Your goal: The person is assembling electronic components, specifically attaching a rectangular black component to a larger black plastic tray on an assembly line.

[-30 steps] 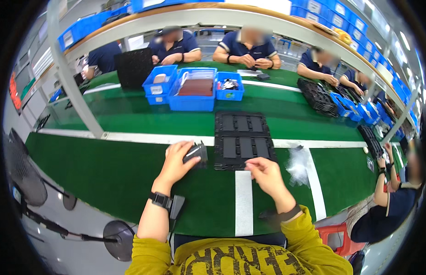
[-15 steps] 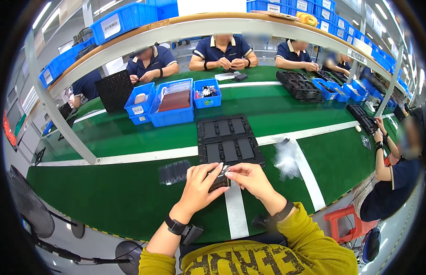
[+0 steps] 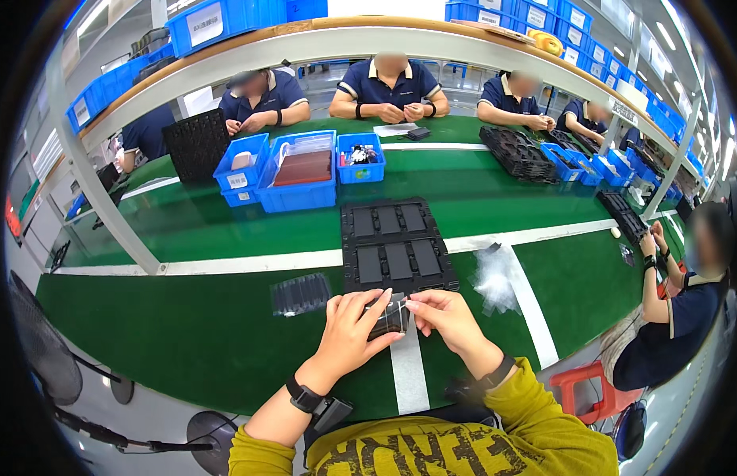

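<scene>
My left hand (image 3: 346, 329) is wrapped round a small dark, glossy rectangular block (image 3: 394, 319), its fingers over the top and its thumb along the near side. At the block's right end, the thumb and forefinger of my right hand (image 3: 454, 321) are pinched together on what looks like a clear film edge; the fingers partly hide it. Just beyond my hands lies a black moulded tray (image 3: 450, 274) with flat dark pieces in its pockets. Left of the tray is a clear sheet of dark strips (image 3: 302, 295). To its right sits a loose heap of clear plastic film (image 3: 497, 278).
Blue bins (image 3: 297, 194) with brown sheets and small parts stand beyond the tray, left of centre. A white shelf post (image 3: 107, 182) rises at the left. Stacked black trays (image 3: 517, 155) lie far right. Co-workers sit across the table, and one person (image 3: 662, 317) works at my right.
My right hand has shifted slightly right along the block, still pinched. The block shows more between my hands. The whole view has shifted slightly.
</scene>
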